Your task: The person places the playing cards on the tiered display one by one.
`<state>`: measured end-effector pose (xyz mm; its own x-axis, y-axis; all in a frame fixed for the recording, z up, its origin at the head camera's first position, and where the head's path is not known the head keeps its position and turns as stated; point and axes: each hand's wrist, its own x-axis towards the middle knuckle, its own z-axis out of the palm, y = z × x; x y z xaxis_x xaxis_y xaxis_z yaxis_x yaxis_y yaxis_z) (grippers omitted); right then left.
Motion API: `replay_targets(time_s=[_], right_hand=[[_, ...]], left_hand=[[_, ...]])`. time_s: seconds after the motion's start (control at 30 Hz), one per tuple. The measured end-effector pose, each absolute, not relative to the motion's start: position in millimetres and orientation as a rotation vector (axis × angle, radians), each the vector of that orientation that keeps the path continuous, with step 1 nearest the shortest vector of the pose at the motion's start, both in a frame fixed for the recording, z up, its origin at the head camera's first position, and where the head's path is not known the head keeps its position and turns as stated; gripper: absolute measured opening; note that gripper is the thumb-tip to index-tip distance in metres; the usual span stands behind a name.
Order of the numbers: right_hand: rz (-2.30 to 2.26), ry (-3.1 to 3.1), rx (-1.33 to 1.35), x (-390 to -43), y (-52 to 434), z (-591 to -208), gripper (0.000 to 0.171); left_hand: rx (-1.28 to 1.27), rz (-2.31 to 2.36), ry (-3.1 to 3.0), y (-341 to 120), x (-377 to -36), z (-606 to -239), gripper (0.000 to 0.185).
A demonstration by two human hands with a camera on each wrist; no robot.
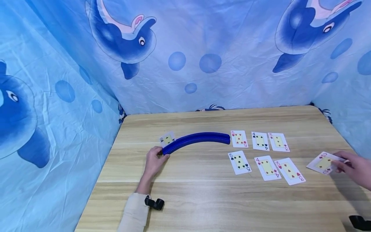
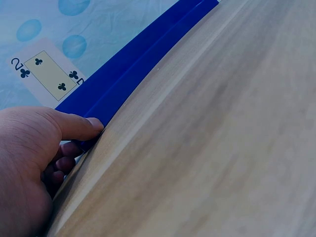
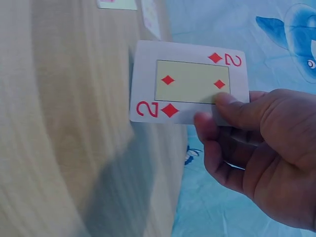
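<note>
Wooden counter point(image 1: 203, 199): pale grained top filling the lower half of the head view, with blue dolphin-print cloth point(image 1: 203, 48) hung behind and to both sides.
Left hand point(image 1: 153, 161): left of centre in the head view, fingers curled round the near left end of the blue card holder point(image 1: 197, 140) — the thumb lies on its front edge, as the left wrist view shows, with the other fingers tucked beneath.
Blue card holder: a long curved rail lying on the counter, arching from the left hand toward the middle of the frame, its right end just beside the rows of cards.
Two of clubs point(image 1: 167, 139): stands upright in the holder's left end, just above the left hand.
Right hand point(image 1: 355, 169): at the right edge of the head view, thumb and fingers pinching one corner of the two of diamonds point(image 1: 324, 163).
Two of diamonds: face up, held just over the counter's right side — apart from the other cards.
Laid-out cards point(image 1: 261, 151): six face up in two rows right of centre; fives, fours and threes read from left to right.
</note>
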<state>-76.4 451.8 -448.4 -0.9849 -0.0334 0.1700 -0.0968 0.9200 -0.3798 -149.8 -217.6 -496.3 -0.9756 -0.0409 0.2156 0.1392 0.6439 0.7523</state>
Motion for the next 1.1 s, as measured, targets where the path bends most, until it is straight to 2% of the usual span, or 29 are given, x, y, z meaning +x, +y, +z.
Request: replay_targets(time_s=[0.13, 0.27, 0.43, 0.67, 1.1], right_hand=[[0.630, -2.907, 0.075, -77.7, 448.2, -441.2, 0.014], [0.619, -2.954, 0.019, -83.8, 442.6, -426.8, 0.027], [0.567, -2.937, 0.064, -92.9, 430.7, -413.8, 0.032], [0.519, -2.866, 0.218, -103.4, 413.3, -404.2, 0.027], [0.581, -2.810, 0.348, -131.9, 373.5, -386.3, 0.016]], left_hand=[[-0.074, -1.249, -2.649, -217.7, -149.7, -494.8, 0.021], [-0.058, -1.267, -2.647, -217.8, -149.2, -493.6, 0.023], [-0.045, -1.285, -2.656, -217.5, -149.3, -493.1, 0.024], [-0.046, -1.270, -2.670, -217.7, -149.5, -492.5, 0.024], [-0.040, -1.267, -2.664, -216.7, -148.5, -491.4, 0.022]])
